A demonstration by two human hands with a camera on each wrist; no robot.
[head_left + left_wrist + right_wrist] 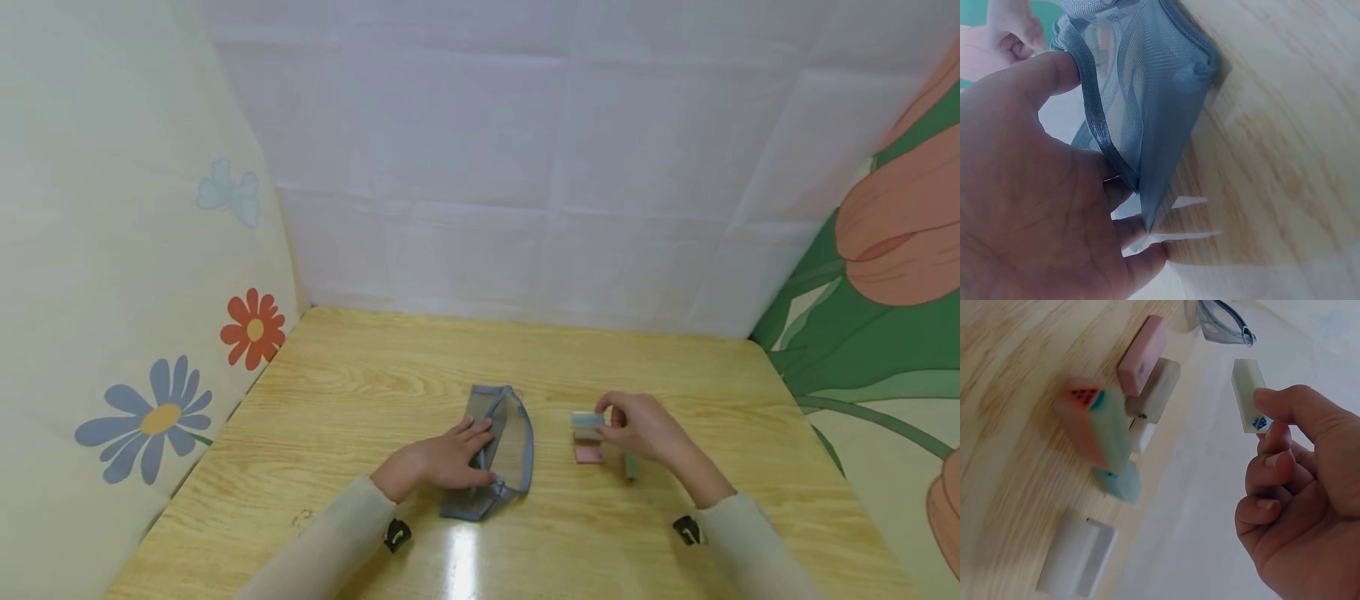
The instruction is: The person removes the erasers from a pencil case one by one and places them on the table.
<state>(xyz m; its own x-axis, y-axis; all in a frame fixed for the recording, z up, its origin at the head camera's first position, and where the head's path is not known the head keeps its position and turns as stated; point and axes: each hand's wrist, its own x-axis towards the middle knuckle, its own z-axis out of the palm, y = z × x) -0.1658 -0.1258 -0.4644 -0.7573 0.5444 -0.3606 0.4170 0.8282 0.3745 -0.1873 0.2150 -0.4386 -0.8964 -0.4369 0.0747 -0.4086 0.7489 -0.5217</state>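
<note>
My left hand (446,458) lies with spread fingers on a grey-blue mesh pouch (513,442) with a zipper. In the left wrist view, the thumb touches the trim of the pouch's gaping mouth, and the other fingertips sit along its lower edge. To the right, my right hand (648,429) pinches a pale yellow-green eraser (1247,387) with a blue print between thumb and fingers, raised off the table. Below that hand are a pink eraser (1142,355), a grey-brown eraser (1159,392), a light blue eraser (1121,481) and a watermelon-print eraser (1094,428).
A whitish block (1072,556) lies apart from the row of erasers. The wooden table (360,358) ends at a white cloth backdrop (465,167). Flower-print cloths (112,275) stand along both sides. A small black device (397,535) sits near the left wrist.
</note>
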